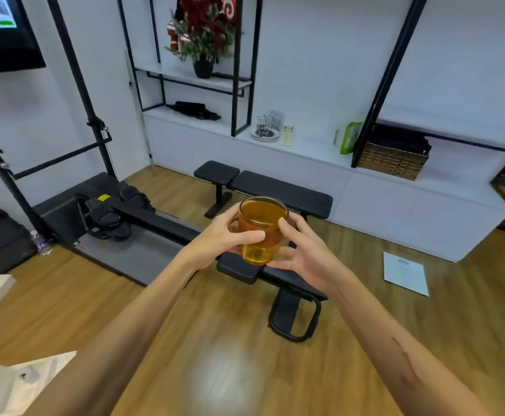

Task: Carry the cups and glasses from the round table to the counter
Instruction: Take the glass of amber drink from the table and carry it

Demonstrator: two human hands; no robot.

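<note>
I hold one amber glass [262, 231] in the air before me, my left hand [219, 235] and right hand [305, 253] both curled around it. Open wooden floor [185, 325] lies near; one black bench [275, 189] stands beyond. Far right, one woven basket [393, 162] sits on the white counter [320, 151], its small items blurred.

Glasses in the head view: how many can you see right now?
1: an amber glass held between left hand and right hand. Blurry items on the counter tray might include more.

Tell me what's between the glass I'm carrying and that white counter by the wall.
In the head view, a black padded bench stands on the wood floor between the amber glass and the white counter.
</note>
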